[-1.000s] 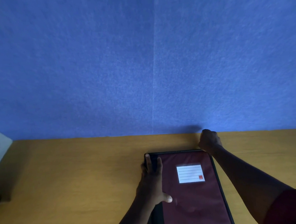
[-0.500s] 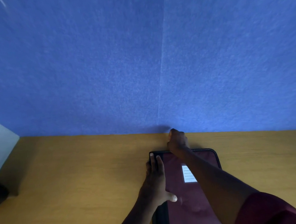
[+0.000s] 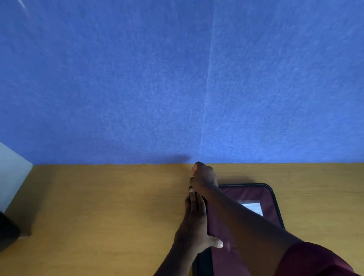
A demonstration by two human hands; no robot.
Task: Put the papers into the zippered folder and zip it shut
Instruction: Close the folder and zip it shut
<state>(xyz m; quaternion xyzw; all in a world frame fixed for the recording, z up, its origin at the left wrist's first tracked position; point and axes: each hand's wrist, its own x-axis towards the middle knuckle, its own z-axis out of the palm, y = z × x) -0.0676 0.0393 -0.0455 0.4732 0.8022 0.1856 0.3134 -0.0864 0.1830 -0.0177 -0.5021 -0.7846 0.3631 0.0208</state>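
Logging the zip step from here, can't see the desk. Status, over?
Left hand flat on the zippered folder, pinning it. Right hand fisted at its far left corner, zipper pull hidden. Folder closed, papers out of sight. Nothing blocking.

My single head-worn wide-angle view looks forward and down from close above the yellow-brown wooden desk (image 3: 94, 214), facing the blue felt partition wall (image 3: 169, 71) at 12 o'clock; the maroon zippered fabric folder (image 3: 265, 196) sits cropped at 5 o'clock.
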